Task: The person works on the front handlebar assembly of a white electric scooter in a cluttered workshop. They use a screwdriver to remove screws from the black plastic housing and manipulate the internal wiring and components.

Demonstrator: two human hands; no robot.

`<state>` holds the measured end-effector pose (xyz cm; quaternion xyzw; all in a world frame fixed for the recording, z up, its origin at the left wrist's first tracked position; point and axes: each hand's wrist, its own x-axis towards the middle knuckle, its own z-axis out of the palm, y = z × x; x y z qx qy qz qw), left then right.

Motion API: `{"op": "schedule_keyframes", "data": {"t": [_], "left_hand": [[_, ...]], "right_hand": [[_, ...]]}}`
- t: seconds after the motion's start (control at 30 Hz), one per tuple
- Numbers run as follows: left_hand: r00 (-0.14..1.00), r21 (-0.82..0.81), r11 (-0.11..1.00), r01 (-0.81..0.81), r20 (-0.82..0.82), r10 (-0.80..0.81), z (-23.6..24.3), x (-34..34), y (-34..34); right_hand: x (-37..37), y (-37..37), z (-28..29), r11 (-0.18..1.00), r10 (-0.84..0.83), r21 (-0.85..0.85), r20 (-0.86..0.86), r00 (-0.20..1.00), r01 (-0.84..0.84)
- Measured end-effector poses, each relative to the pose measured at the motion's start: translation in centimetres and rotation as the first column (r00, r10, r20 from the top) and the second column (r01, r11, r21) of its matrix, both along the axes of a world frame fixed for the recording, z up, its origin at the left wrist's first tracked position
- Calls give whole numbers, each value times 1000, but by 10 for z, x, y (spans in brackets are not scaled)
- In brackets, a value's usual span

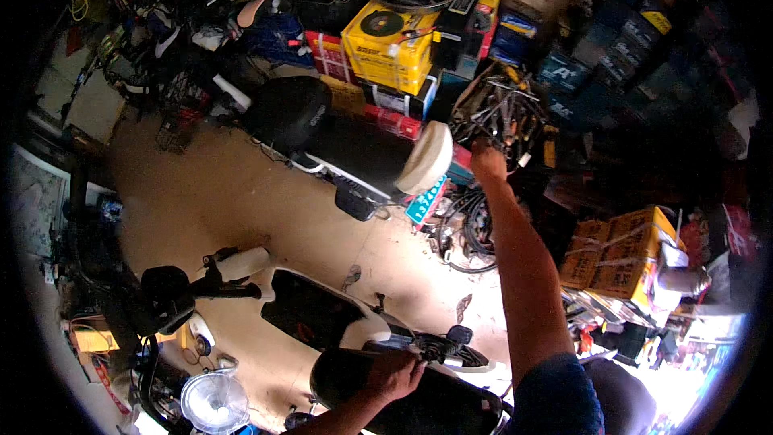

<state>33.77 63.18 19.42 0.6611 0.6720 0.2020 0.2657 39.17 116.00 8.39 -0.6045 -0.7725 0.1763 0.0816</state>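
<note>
My right arm stretches forward, and my right hand (487,163) is at the near edge of a heap of hand tools (503,109). Its fingertips are dark and partly lost among the tools, so I cannot see whether they grip one. My left hand (394,376) is closed above the black seat (443,404) of the near electric scooter. Its fingers are curled, and what they hold, if anything, is hidden. Below the tool heap lies a coil of black cable or tubing (467,229).
A second scooter with a long black seat (358,145) and pale backrest (427,159) stands ahead. Behind it are yellow boxes (390,44). Taped cartons (620,254) sit at the right. A round, clear-covered headlight-like part (215,401) is at lower left.
</note>
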Motion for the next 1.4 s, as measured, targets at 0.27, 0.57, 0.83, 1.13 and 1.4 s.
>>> {"op": "schedule_keyframes", "data": {"t": [0.27,0.57,0.83,1.13,1.4], "left_hand": [[999,-114,993,22,28,-19,-2,1,-1],[991,-160,987,6,134,15,-21,4,-8],[992,-117,993,-26,121,40,-7,-1,-2],[969,-143,990,-11,244,46,-33,5,-14],[977,-124,992,-8,208,33,-35,7,-14]], "right_hand": [[-37,34,10,981,89,-192,376,923,-17],[-53,48,23,919,132,-391,423,896,49],[-41,64,-18,948,-136,-243,274,952,205],[-29,75,-35,895,-355,-236,131,926,377],[-7,58,-12,903,199,340,206,958,-261]]}}
